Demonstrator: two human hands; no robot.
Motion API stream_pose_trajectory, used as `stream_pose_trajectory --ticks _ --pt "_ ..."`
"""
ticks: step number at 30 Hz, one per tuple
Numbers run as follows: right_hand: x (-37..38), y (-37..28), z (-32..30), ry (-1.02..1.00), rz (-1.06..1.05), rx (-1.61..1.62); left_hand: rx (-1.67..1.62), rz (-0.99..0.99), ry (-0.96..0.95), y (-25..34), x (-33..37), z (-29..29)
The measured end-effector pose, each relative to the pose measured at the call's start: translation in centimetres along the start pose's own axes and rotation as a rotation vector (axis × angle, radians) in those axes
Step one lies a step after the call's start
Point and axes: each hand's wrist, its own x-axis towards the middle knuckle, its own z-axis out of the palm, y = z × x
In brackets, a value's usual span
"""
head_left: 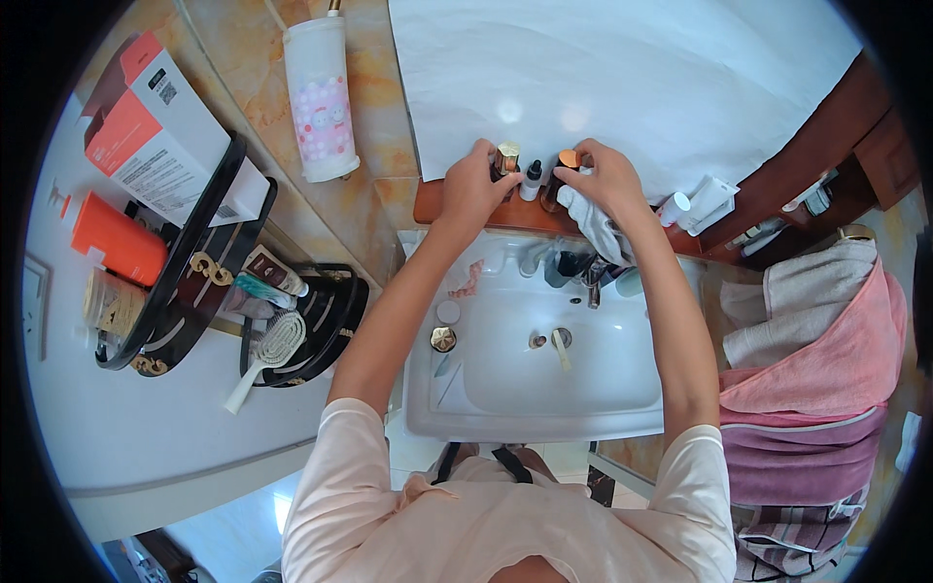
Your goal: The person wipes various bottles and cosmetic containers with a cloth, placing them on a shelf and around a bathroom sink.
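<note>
On the reddish-brown wooden ledge [428, 202] behind the sink, my left hand [470, 187] is closed around a small bottle with a gold cap [506, 157]. My right hand [607, 178] has its fingers and thumb around a dark bottle with a copper-coloured top [568, 159]. A pale grey cloth [595, 223] hangs below that hand, against its palm side; whether the fingers also grip it is hidden. Between the two bottles stands a small dropper bottle [531, 181] with a black top, touched by neither hand.
Below is a white sink [437, 418] with a tap [595, 291] and a pale stick [562, 352] by the drain. White tubes [714, 202] lie right on the ledge. Black corner shelves [165, 335] with a hairbrush [280, 340] stand left; towels [807, 321] hang right.
</note>
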Motion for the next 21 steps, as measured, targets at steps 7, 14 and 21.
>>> stream_pose_trajectory --ticks 7,14,21 --pt "-3.9 0.7 -1.6 0.01 0.086 0.136 -0.164 -0.068 -0.008 -2.9 -1.7 1.3" --pt "-8.5 4.3 -0.2 0.047 0.081 0.325 -0.215 0.071 0.38 -0.2 -6.8 2.4" --pt "-5.2 3.6 1.6 -0.036 0.047 0.409 -0.381 0.067 0.237 3.5 -7.5 5.8"
